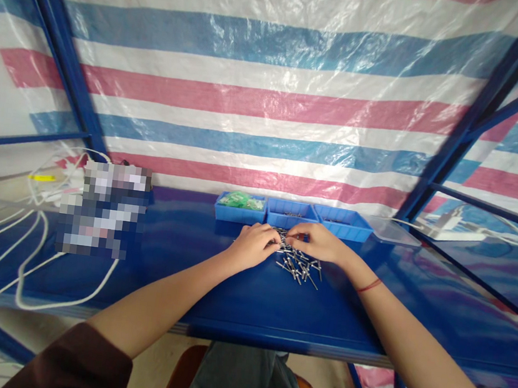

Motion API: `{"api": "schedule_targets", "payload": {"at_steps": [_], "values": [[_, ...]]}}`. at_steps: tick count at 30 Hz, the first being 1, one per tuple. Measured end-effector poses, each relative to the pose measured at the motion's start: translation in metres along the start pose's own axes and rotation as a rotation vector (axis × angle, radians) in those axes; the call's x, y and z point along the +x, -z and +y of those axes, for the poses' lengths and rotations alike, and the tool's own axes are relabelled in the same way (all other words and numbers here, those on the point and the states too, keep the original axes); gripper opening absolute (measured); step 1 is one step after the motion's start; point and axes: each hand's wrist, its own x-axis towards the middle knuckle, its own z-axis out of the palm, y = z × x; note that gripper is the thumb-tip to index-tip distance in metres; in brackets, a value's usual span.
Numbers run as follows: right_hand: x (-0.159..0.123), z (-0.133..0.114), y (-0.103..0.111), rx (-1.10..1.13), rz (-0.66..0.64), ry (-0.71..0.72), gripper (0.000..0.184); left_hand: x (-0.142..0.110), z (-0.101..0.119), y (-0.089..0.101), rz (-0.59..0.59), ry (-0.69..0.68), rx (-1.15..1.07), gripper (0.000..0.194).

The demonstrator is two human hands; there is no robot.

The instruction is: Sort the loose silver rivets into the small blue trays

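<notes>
A loose pile of blind rivets (pixel 300 267), small silver pins with thin stems, lies on the blue tabletop. My left hand (pixel 256 244) is at the pile's left side, with its fingers curled and their tips closed on rivets. From the right, my right hand (pixel 313 241) reaches over the back of the pile, thumb and fingers pinched together among the rivets. Exactly which rivets each hand grips is hidden by the fingers. The two sets of fingertips are close together, a small gap apart.
Behind the pile stand a blue bin (pixel 240 217) with green-and-white packets, a middle bin (pixel 283 225) and a right bin (pixel 346 231), both holding a few small metal pieces. A clear lid (pixel 396 231) lies beside them. White cables (pixel 38 255) loop at left; a power strip (pixel 457 231) sits right.
</notes>
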Motion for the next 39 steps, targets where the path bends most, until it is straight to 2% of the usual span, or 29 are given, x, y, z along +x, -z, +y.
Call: {"api": "schedule_targets", "payload": {"at_steps": [4, 10, 17, 23, 33, 39], "values": [[0.0, -0.006, -0.002, 0.144, -0.015, -0.018, 0.027, 0.003, -0.002, 0.001, 0.084, -0.004, -0.079, 0.013], [0.003, -0.014, -0.005, 0.244, 0.069, -0.07, 0.029, 0.006, -0.004, 0.002, 0.174, -0.044, -0.238, 0.015], [0.005, -0.008, -0.007, 0.463, 0.12, -0.133, 0.032, 0.011, -0.002, -0.001, 0.283, 0.156, -0.634, 0.016], [0.007, -0.006, -0.012, 0.601, 0.116, -0.146, 0.031, 0.014, -0.005, -0.003, 0.343, 0.195, -0.857, 0.019], [0.005, -0.015, -0.013, 0.632, 0.037, -0.174, 0.031, 0.013, 0.0, 0.002, 0.34, 0.112, -0.859, 0.019], [0.008, -0.015, -0.015, 0.635, 0.235, -0.14, 0.027, 0.012, -0.002, 0.002, 0.384, 0.11, -0.763, 0.02]]}}
